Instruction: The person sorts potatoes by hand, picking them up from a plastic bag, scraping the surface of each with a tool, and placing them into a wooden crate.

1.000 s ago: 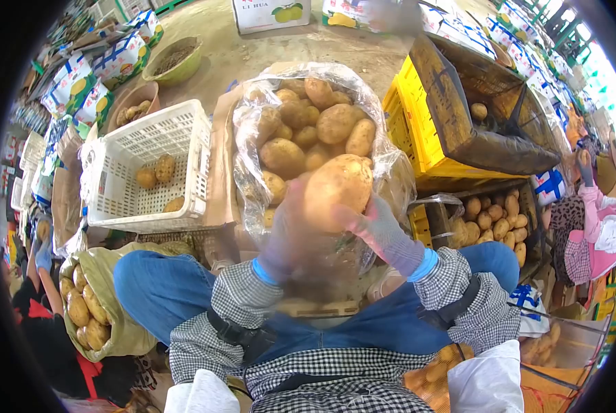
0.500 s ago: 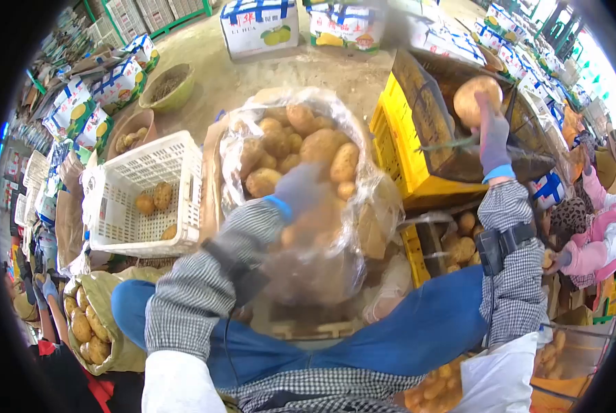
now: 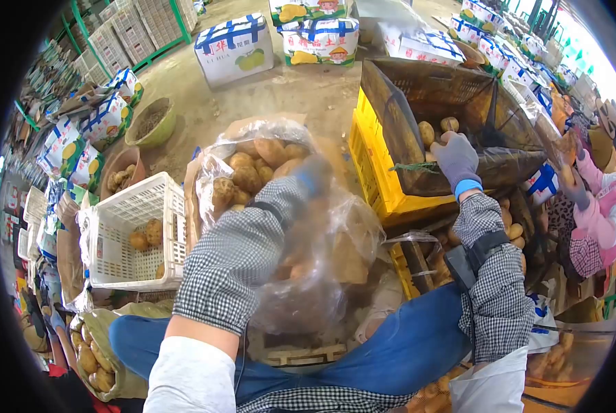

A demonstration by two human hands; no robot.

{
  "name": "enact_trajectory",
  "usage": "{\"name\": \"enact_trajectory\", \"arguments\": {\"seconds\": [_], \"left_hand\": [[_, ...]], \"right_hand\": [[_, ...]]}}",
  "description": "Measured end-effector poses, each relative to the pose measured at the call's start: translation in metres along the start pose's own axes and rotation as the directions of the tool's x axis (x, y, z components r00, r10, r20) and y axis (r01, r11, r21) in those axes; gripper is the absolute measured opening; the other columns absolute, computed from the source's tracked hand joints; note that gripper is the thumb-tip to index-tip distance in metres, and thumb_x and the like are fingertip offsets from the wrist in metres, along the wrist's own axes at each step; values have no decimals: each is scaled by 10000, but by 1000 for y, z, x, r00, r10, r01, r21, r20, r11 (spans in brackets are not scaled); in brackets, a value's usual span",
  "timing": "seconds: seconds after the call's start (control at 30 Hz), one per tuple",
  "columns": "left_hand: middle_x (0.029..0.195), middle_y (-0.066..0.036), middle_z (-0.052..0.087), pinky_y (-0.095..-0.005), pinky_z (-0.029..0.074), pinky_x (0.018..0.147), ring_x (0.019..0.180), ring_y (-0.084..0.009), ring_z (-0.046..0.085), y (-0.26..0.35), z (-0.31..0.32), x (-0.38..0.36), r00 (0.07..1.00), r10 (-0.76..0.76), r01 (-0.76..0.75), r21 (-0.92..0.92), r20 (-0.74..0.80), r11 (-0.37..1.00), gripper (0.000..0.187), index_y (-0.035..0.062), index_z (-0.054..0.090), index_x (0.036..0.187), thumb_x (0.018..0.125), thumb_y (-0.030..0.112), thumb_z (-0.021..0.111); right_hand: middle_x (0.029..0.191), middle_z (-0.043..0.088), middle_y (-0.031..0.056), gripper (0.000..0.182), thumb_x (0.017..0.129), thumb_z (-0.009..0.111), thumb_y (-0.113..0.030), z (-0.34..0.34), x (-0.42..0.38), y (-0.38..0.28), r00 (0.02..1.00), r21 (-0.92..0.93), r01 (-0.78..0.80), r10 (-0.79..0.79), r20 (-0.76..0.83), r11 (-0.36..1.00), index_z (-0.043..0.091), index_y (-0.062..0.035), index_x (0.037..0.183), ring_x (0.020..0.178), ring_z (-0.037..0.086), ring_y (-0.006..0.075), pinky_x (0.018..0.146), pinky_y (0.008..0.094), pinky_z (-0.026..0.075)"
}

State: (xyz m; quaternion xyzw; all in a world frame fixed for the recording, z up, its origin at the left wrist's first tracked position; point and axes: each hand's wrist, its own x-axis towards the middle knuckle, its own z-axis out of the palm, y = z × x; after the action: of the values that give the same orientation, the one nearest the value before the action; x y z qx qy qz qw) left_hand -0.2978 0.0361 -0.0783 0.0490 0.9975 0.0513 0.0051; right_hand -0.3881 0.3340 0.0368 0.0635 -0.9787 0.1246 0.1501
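A box lined with clear plastic point(image 3: 363, 220) stands in front of my knees, with several potatoes point(image 3: 246, 175) in it. Over its right part is my left hand point(image 3: 315, 175), gloved and smeared by motion, so its fingers and anything in them cannot be made out. My right hand point(image 3: 456, 160), in a grey glove, reaches over the front edge of the dark-lined yellow crate point(image 3: 373, 165). Its fingers are bent beside small potatoes point(image 3: 426, 133) inside, and whether they hold one is hidden.
A white plastic basket point(image 3: 139, 196) with a few potatoes stands on the left, a sack of potatoes point(image 3: 91, 358) below it. Printed cartons point(image 3: 233, 51) stand ahead. More potatoes point(image 3: 514, 230) lie below the yellow crate. Co-workers' arms point(image 3: 590, 199) show at the right.
The large potato that my right hand held up is no longer seen in it, and that hand is lower at the crate. My left hand has moved up over the box. The view has shifted.
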Motion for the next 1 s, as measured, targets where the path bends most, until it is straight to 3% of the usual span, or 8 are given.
{"name": "enact_trajectory", "arguments": {"seconds": [0.1,0.33,0.53,0.63,0.77,0.93,0.97,1.0], "left_hand": [[954,-167,703,-412,544,730,839,-287,687,-21,53,15,988,-13,20,39,-156,999,245,38,727,942,864,225,588],[959,-145,703,-406,539,776,881,-283,679,-4,-8,19,908,255,-394,474,332,787,274,34,718,984,908,235,546],[865,-88,703,-410,497,816,870,-291,669,-18,45,-5,833,529,-528,510,159,678,184,123,753,853,794,218,607],[852,-95,699,-404,502,803,835,-286,667,2,17,-20,918,334,-392,365,214,844,172,117,744,823,789,213,605],[876,-122,697,-392,514,764,825,-288,666,-18,91,-3,957,231,-188,233,-174,954,174,88,734,823,780,197,606],[1084,-128,658,-392,543,783,863,-294,674,6,-39,-51,939,261,-317,277,222,907,301,70,663,1063,773,132,613],[1136,-115,628,-402,548,802,901,-289,667,-7,-45,-75,982,157,-116,-312,109,943,364,89,604,1138,775,118,625],[1189,-101,597,-411,553,822,938,-284,659,-23,-55,-104,997,-23,71,-797,72,600,445,107,545,1213,778,105,638]], "right_hand": [[988,693,179,350,809,646,-315,4,0,-2,996,277,47,-24,-87,960,709,-22,991,925,655,370,800,405,510],[836,678,62,208,918,615,-160,-94,-72,-68,993,857,116,-60,-99,503,697,-19,1047,683,596,120,629,265,464],[875,622,23,390,958,521,-75,-142,-163,-107,997,956,26,-71,-6,292,544,-74,1348,526,396,14,480,167,353],[887,619,28,522,970,473,-50,-111,-179,-115,992,976,70,-120,-46,205,374,-116,1478,524,391,15,458,158,337],[906,622,30,596,972,476,-48,-87,-170,-125,999,979,-26,-34,34,204,271,-151,1522,524,400,17,416,173,318],[831,600,15,468,986,496,-103,-88,-173,-119,966,975,-220,-140,219,6,439,-164,1446,521,415,22,427,186,354],[808,591,10,452,989,498,-113,-95,-176,-118,958,969,-247,-151,245,2,457,-167,1436,525,421,22,430,187,360],[784,581,5,437,992,499,-123,-96,-180,-119,948,962,-275,-168,271,0,475,-170,1426,528,427,23,434,189,367]]}}
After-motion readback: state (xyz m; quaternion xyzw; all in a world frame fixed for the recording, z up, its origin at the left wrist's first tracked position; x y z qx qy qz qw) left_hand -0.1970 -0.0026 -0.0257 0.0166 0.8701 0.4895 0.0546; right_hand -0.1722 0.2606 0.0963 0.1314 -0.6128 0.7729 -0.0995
